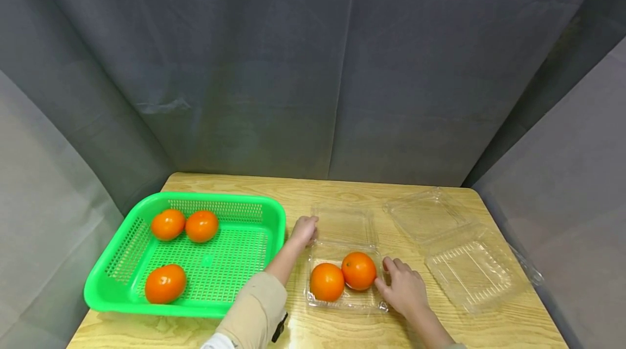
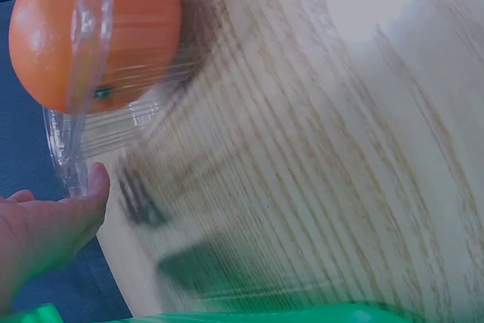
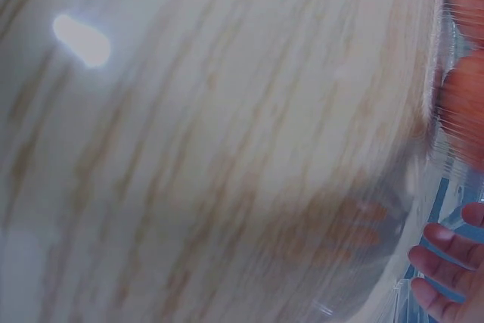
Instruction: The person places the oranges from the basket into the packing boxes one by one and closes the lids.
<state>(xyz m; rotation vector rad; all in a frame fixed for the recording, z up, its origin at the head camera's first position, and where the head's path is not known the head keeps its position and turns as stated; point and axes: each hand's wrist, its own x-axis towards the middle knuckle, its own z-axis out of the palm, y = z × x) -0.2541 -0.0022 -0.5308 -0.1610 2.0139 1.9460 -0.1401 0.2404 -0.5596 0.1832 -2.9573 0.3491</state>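
Note:
A clear plastic clamshell container (image 1: 348, 299) lies unfolded on the table, with two oranges (image 1: 327, 282) (image 1: 359, 271) in its near half. My left hand (image 1: 304, 230) is at the left edge of the raised-back lid (image 1: 344, 224) and pinches the plastic rim. In the left wrist view the thumb (image 2: 94, 183) meets that rim below an orange (image 2: 128, 35); the other fingers are mostly hidden. Beside the container's right side is my right hand (image 1: 405, 289), fingers spread and loosely bent, thumb close to the right orange. Its fingers (image 3: 446, 243) hold nothing in the right wrist view.
A green plastic basket (image 1: 276, 229) stands on the left with several oranges, three visible (image 1: 168, 224) (image 1: 202, 226) (image 1: 166, 284). Another unfolded clear clamshell (image 1: 471, 273) lies on the right of the wooden table (image 1: 352, 332). Grey curtains (image 1: 254, 66) surround the table's back and sides.

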